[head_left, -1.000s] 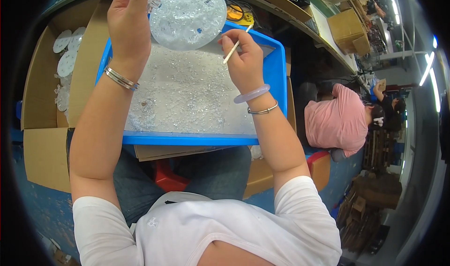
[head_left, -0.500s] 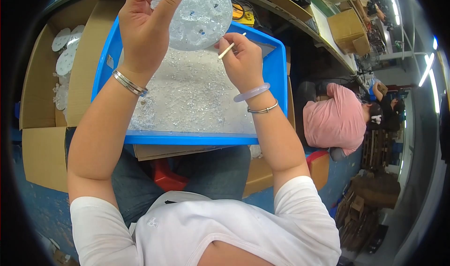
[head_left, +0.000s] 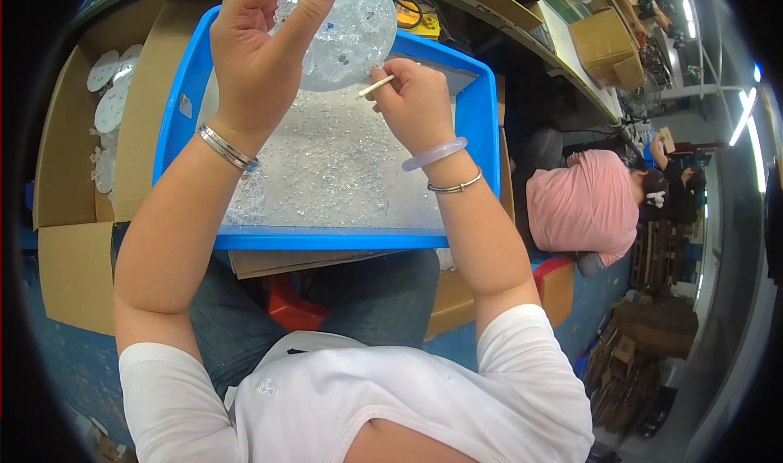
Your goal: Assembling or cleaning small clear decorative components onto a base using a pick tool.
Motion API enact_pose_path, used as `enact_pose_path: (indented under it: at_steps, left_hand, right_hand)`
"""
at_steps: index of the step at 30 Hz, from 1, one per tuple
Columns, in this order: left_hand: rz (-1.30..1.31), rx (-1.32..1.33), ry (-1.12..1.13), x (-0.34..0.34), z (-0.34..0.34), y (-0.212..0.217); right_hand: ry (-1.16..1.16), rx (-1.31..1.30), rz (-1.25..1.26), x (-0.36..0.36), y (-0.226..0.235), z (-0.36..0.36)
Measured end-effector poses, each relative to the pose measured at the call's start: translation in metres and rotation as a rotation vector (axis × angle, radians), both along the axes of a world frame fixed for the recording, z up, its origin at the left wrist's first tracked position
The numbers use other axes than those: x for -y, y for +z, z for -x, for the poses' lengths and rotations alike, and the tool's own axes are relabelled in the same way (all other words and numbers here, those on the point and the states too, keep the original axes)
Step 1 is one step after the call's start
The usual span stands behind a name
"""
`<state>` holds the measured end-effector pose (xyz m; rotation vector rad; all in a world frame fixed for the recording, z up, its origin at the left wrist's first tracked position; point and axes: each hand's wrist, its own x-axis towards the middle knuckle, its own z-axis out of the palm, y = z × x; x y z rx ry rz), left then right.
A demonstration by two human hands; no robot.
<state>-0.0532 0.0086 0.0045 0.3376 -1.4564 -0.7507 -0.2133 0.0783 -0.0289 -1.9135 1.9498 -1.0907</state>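
A round clear plastic disc, bumpy with small clear pieces, is held up over the far part of a blue tray. My left hand grips it at its left side, thumb toward the disc and fingers partly cut off by the upper edge. Between the closed fingers of my right hand is a thin pale stick, close to the disc's lower right rim. Many tiny clear bits lie scattered over the tray's whitish bottom.
Left of the tray stands an open cardboard box with several white discs inside. Behind the tray are a yellow object and dark cables. At right, a person in a pink shirt sits with their back to me.
The disc has tilted and shifted slightly left and up. My right hand has moved a little left with the stick, which now lies flatter.
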Motion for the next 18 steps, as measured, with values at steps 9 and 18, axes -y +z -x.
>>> enact_pose_path:
  at_steps: [9, 18]
  left_hand:
    - [-0.006, -0.008, 0.024, 0.002, 0.003, -0.004]
    - [-0.245, -0.233, -0.115, 0.014, -0.004, -0.001]
  right_hand:
    - [-0.005, 0.073, 0.027, 0.002, 0.001, 0.004]
    - [-0.042, 0.28, 0.102, 0.0, 0.005, 0.019]
